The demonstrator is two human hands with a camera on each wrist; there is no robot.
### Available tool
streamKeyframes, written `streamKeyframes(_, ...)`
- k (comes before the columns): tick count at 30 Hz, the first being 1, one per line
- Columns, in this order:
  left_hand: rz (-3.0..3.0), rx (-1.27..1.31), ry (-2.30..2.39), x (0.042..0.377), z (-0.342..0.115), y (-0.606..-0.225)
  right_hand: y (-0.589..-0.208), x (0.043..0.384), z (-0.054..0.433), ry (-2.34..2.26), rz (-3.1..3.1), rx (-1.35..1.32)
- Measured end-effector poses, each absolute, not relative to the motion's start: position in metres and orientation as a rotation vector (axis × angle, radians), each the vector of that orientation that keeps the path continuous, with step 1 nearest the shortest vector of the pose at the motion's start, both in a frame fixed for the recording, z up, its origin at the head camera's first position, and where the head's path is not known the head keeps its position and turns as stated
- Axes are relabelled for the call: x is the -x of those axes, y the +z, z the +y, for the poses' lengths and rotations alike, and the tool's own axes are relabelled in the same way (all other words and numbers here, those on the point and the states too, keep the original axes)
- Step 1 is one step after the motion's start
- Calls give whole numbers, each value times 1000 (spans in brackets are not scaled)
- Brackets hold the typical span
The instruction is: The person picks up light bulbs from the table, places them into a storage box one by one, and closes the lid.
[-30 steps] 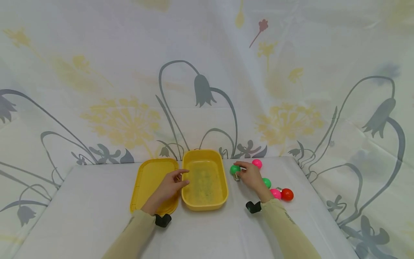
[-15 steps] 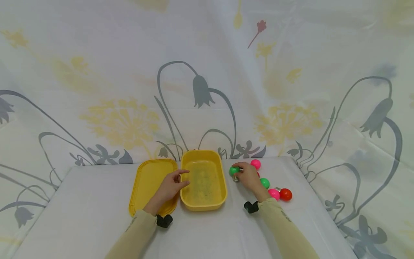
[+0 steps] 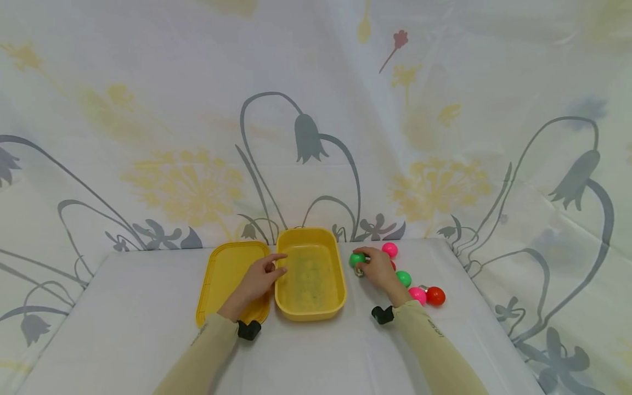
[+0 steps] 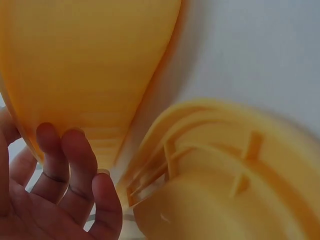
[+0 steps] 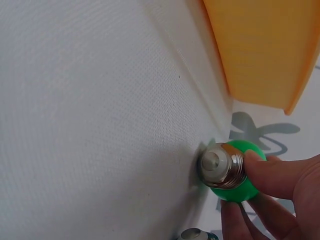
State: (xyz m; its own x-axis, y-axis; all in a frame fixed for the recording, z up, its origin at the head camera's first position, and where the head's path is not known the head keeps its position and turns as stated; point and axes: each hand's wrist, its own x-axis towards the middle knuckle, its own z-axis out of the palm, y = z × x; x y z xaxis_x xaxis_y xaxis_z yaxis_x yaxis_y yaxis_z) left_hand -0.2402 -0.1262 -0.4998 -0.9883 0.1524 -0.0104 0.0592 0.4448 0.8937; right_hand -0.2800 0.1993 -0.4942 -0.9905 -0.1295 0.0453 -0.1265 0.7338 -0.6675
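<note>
In the head view, my right hand (image 3: 377, 267) pinches a green light bulb (image 3: 356, 259) near the right side of a yellow box (image 3: 311, 316). The right wrist view shows thumb and fingers around the green bulb, its silver screw base (image 5: 231, 169) facing the camera, close to the white cloth. My left hand (image 3: 259, 278) holds the box's left rim. In the left wrist view, several fingers (image 4: 80, 155) curl against the outer wall of the box, while in the head view the thumb and index finger reach over its rim.
A yellow lid (image 3: 209, 285) lies left of the box, under the left forearm. Right of my right hand are a pink bulb (image 3: 390, 250), another green bulb (image 3: 403, 278), a second pink bulb (image 3: 417, 296) and a red bulb (image 3: 436, 296). Another red one is mostly hidden by the hand.
My right hand has closed its fingers more fully around the green bulb, which stays in nearly the same place. The left hand has shifted slightly and remains at the box rim.
</note>
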Motion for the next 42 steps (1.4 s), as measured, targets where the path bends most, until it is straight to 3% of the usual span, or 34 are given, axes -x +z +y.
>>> streamKeyframes(42, 2642, -133, 1470, 243, -123, -500, -498, 275, 203, -1247, 2934, 185)
